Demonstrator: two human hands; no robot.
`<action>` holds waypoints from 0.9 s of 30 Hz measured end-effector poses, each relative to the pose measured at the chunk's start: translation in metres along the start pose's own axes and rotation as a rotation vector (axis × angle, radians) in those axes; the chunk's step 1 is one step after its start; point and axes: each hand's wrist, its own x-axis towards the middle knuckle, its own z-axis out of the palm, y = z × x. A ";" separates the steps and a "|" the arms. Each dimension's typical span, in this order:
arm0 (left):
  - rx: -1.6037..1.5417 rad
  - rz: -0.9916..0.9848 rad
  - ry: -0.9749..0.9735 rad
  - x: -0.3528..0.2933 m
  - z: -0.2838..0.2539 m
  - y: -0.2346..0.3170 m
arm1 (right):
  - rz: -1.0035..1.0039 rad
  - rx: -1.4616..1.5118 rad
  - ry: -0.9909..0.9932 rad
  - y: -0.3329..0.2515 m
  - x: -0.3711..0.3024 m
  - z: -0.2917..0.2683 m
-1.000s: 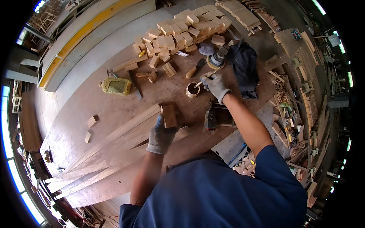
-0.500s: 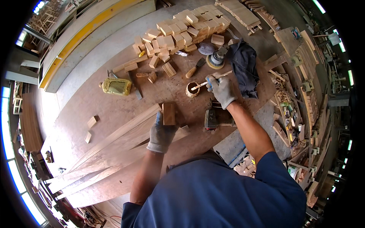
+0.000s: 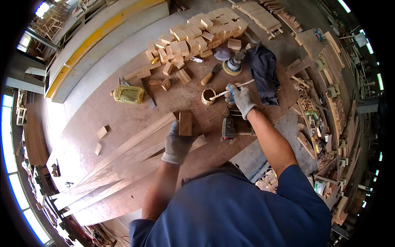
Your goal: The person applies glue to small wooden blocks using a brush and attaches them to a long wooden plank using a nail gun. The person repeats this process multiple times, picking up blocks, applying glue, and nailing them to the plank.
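Observation:
My gloved left hand (image 3: pixel 177 143) holds a small brown wooden block (image 3: pixel 186 123) upright over long wooden strips (image 3: pixel 135 148) on the workbench (image 3: pixel 107 111). My gloved right hand (image 3: pixel 242 99) grips a thin pale stick (image 3: pixel 230 89) whose far end dips into a small round pot (image 3: pixel 208 96). A dark power tool (image 3: pixel 228 127) lies just below my right hand.
A pile of light wooden blocks (image 3: pixel 201 33) sits at the bench's far side, with a yellow bottle (image 3: pixel 128 94) lying at left, a disc sander (image 3: pixel 233 65), a brush (image 3: pixel 212 74) and a dark cloth (image 3: pixel 263 72). Wood scraps (image 3: pixel 312 119) crowd the right.
My right hand has drawn slightly back toward me with the stick still in the pot. The left hand keeps the block in nearly the same place.

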 end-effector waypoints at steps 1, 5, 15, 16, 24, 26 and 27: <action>0.024 0.013 0.012 0.002 0.001 -0.002 | 0.015 0.039 0.019 0.001 0.001 -0.003; 0.026 -0.024 0.018 0.005 -0.004 -0.013 | 0.005 0.225 0.084 -0.018 -0.012 -0.015; -0.487 -0.020 -0.110 -0.005 0.019 0.048 | -0.034 0.490 -0.219 -0.067 -0.099 -0.012; -0.702 -0.129 -0.140 -0.004 0.019 0.049 | -0.049 0.444 -0.224 -0.070 -0.108 -0.006; -0.077 0.201 -0.157 -0.016 0.017 0.049 | -0.242 0.230 -0.221 -0.070 -0.128 0.010; -0.220 0.149 -0.155 -0.018 0.017 0.050 | -0.264 0.197 -0.210 -0.071 -0.129 0.013; -0.323 0.115 -0.143 -0.019 0.020 0.051 | -0.261 0.182 -0.205 -0.075 -0.131 0.015</action>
